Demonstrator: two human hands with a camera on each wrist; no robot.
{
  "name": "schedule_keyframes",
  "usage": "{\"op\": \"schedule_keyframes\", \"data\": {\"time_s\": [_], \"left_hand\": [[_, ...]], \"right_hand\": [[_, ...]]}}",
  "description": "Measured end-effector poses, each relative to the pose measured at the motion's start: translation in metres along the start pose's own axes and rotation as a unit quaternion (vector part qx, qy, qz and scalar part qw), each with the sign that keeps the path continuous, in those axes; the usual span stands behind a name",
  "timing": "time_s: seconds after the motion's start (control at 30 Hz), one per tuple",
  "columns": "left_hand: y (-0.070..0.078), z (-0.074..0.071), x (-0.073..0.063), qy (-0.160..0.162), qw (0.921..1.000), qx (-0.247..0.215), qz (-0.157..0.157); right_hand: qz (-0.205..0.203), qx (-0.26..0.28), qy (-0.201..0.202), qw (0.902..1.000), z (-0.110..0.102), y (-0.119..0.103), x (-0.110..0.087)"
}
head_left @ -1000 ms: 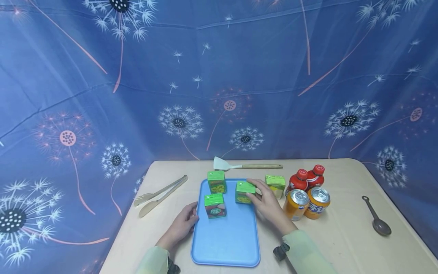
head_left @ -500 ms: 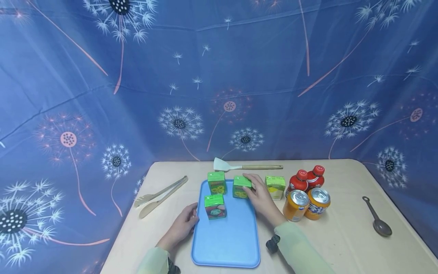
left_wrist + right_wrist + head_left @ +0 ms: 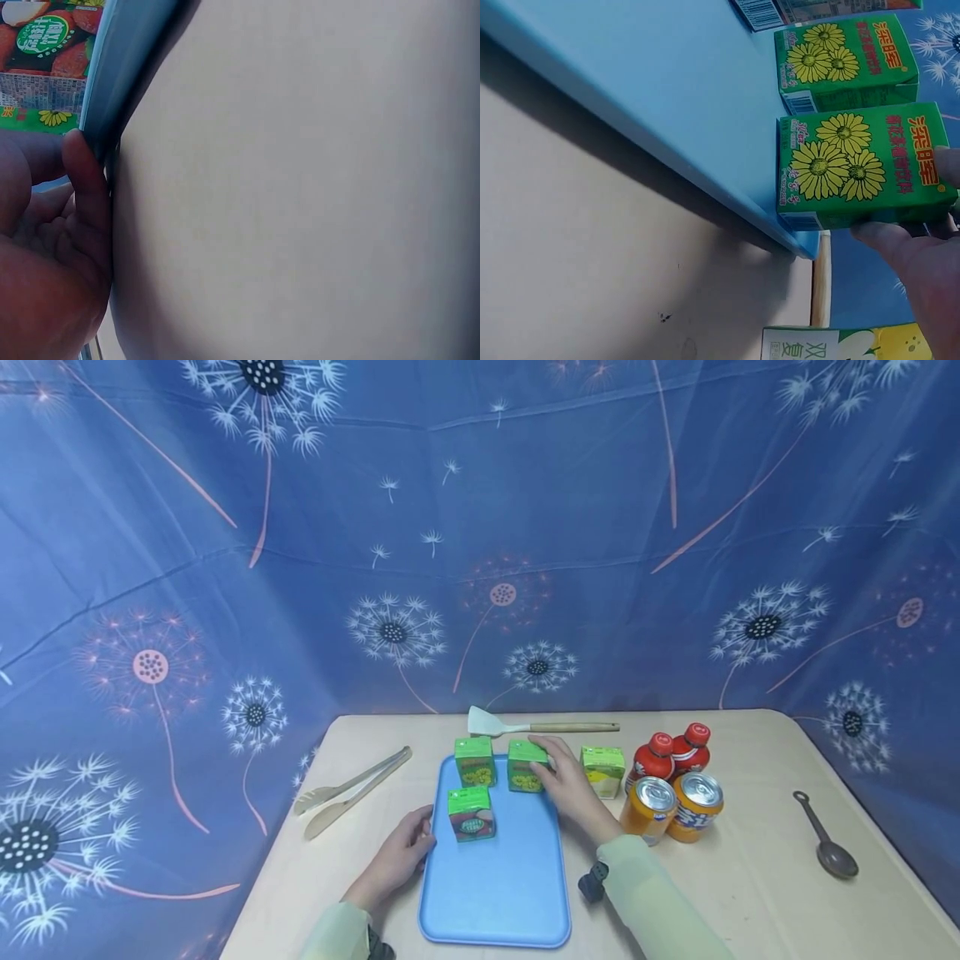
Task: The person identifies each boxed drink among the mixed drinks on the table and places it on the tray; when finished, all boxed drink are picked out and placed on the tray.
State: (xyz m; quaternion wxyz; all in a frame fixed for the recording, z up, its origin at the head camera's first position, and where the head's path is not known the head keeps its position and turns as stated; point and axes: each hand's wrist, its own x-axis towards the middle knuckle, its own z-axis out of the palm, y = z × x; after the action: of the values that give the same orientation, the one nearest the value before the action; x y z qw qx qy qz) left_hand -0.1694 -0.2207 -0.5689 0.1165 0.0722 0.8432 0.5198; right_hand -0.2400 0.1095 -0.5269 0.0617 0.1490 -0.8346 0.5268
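My right hand (image 3: pixel 576 789) grips a green drink carton (image 3: pixel 840 161) with yellow flowers, thumb and fingers on its sides near the top. This carton stands upright at the far right corner of the blue tray (image 3: pixel 495 893). To its left on the tray is a matching flower carton (image 3: pixel 476 767), apart from it. Nearer stands a green carton with red fruit (image 3: pixel 471 820). My left hand (image 3: pixel 401 852) holds the tray's left rim, its fingers curled at the edge in the left wrist view.
Right of the tray stand a yellow-green carton (image 3: pixel 603 773), two red-capped bottles (image 3: pixel 655 760) and two orange cans (image 3: pixel 697 810). A brown spoon (image 3: pixel 828 852) lies far right, tongs (image 3: pixel 352 793) at left, and a spatula (image 3: pixel 540 725) behind the tray.
My right hand has moved the flower carton away from me and slightly left, into line with the other flower carton. My left hand has stayed at the tray rim.
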Motion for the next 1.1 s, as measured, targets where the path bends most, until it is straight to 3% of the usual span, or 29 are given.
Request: {"op": "schedule_keyframes", "data": {"time_s": [0.37,0.63,1.1], "left_hand": [[0.000,0.000,0.001,0.004,0.9998,0.021,0.002],[0.000,0.000,0.001,0.001,0.9999,0.012,0.003],[-0.001,0.001,0.001,0.002,1.0000,-0.009,0.001]], "right_hand": [[0.007,-0.018,-0.022,0.9996,-0.002,-0.001,0.004],[-0.017,-0.106,-0.042,0.9933,-0.005,-0.004,0.004],[-0.072,-0.155,-0.047,0.9841,-0.020,-0.021,-0.003]]}}
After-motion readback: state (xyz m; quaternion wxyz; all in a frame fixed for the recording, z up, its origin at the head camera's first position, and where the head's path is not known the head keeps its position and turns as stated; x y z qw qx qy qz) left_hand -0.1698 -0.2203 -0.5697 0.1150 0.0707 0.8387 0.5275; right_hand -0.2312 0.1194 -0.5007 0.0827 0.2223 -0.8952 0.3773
